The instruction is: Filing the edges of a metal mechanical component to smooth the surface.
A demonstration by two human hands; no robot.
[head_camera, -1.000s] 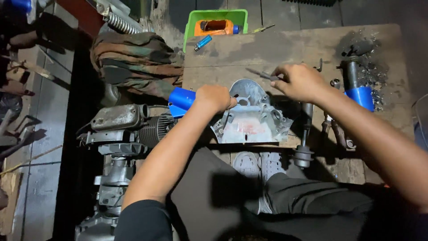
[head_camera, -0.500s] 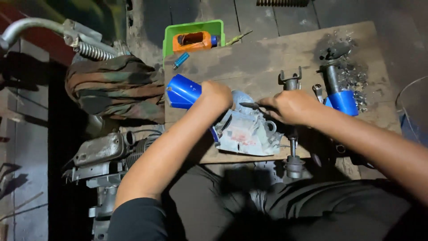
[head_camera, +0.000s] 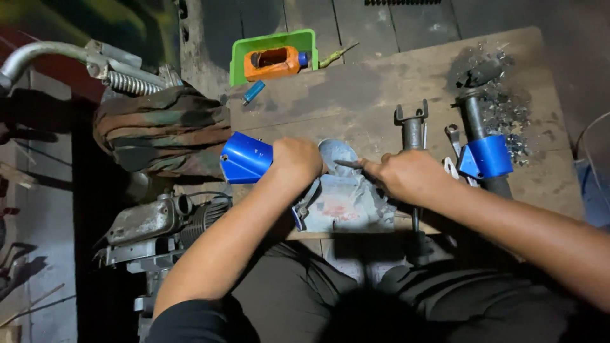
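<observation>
A grey metal engine cover (head_camera: 346,200) lies on the wooden board (head_camera: 381,89) in front of me. My left hand (head_camera: 295,162) grips its left edge, beside a blue plastic part (head_camera: 244,159). My right hand (head_camera: 403,174) holds a thin dark tool (head_camera: 348,164) whose tip points left at the top of the cover. The cover's near side is partly hidden by my left forearm.
A green tray (head_camera: 270,41) holding an orange bottle (head_camera: 276,62) sits at the board's far edge, with a small blue lighter (head_camera: 252,93) near it. A fork leg with a blue clamp (head_camera: 486,155), a shaft (head_camera: 412,130) and metal shavings lie right. An engine (head_camera: 165,219) and cloth (head_camera: 165,130) are left.
The view has shifted, so the board sits lower and more central. Both hands stay on the cover, the right one with its tool moved closer to the left hand.
</observation>
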